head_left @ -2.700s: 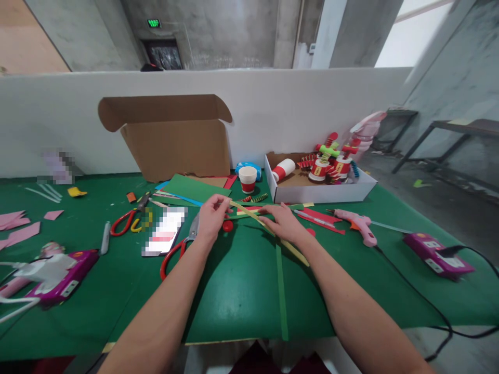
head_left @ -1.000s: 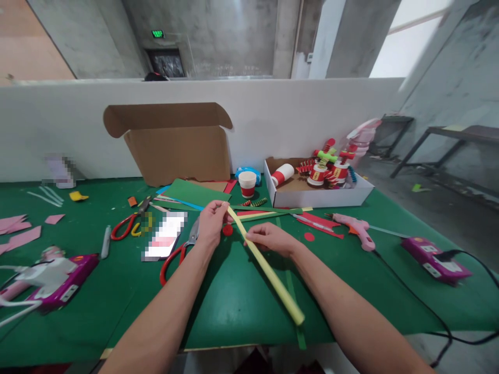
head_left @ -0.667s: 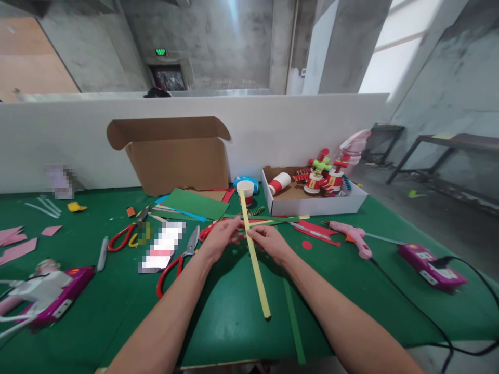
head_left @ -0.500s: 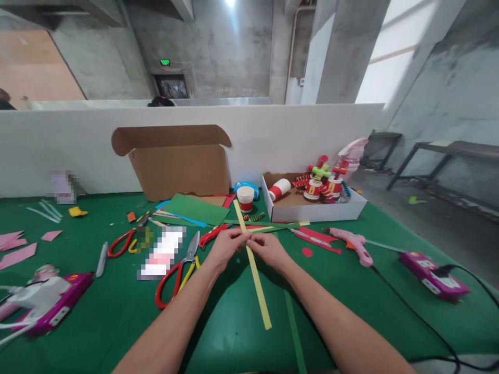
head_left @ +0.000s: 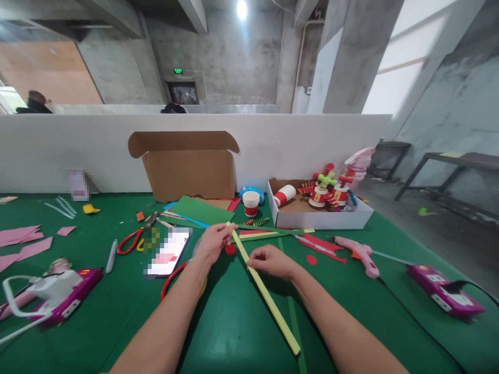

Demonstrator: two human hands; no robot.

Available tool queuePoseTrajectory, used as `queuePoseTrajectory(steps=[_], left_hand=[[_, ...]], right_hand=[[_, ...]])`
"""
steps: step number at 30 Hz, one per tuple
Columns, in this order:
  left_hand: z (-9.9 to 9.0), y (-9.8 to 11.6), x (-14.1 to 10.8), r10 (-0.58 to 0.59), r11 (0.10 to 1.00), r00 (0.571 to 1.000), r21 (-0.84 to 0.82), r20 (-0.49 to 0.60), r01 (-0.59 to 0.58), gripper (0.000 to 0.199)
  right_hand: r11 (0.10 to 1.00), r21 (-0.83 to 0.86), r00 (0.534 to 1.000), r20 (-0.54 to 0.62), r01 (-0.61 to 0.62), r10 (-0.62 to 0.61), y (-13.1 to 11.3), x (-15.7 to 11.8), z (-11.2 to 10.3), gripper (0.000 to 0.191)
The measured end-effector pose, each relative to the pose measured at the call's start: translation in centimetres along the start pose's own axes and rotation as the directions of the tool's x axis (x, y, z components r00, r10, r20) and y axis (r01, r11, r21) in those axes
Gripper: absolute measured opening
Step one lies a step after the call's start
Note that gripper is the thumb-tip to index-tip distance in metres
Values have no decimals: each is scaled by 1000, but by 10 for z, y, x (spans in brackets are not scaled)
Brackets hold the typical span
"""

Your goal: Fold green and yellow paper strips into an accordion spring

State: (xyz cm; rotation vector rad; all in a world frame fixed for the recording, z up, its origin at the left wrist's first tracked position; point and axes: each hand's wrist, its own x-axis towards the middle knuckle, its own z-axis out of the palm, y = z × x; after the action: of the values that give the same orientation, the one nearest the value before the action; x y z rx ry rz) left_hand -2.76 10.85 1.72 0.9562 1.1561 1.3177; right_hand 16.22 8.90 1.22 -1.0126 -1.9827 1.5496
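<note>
A long yellow paper strip [head_left: 268,300] slants over the green table from upper left to lower right. At its upper end my left hand [head_left: 215,240] pinches it between thumb and fingers. My right hand [head_left: 271,261] is closed on the strip further down, thumb against forefinger. Under the strip's lower part runs a green strip [head_left: 295,322]. Beyond the hands lie more green and yellow strips [head_left: 268,231]. A red disc [head_left: 230,250] is by my left hand. Scissors with red handles [head_left: 171,280] lie partly hidden behind my left forearm.
A white box [head_left: 323,219] holds paper-cup figures at the back right, beside a paper cup [head_left: 250,203]. A pink glue gun [head_left: 360,250] and a purple power strip [head_left: 444,291] lie right. A phone [head_left: 169,252] and another power strip [head_left: 74,301] are left.
My hands have moved apart, the left up and leftward, the right slightly down. The yellow strip has shifted down and to the right at its lower end. The camera view has shifted slightly.
</note>
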Motion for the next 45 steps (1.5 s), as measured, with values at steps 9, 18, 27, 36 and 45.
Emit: queuePoseTrajectory(steps=[9, 18, 27, 36, 45], left_hand=[[2, 4, -6, 31, 999, 999, 27, 11, -32, 52], [38, -10, -34, -193, 907, 903, 420, 383, 16, 51], [31, -9, -29, -233, 932, 889, 351, 393, 89, 43], [28, -9, -32, -293, 927, 829, 353, 476, 125, 37], [25, -4, -34, -383, 895, 745, 419, 546, 154, 37]], right_hand=[[912, 386, 927, -375, 134, 23, 4, 6, -11, 36], [901, 332, 745, -666, 280, 13, 9, 14, -11, 34], [968, 194, 885, -463, 159, -53, 9, 13, -2, 32], [996, 56, 775, -631, 69, -18, 7, 4, -35, 42], [981, 111, 643, -765, 157, -17, 17, -3, -71, 48]])
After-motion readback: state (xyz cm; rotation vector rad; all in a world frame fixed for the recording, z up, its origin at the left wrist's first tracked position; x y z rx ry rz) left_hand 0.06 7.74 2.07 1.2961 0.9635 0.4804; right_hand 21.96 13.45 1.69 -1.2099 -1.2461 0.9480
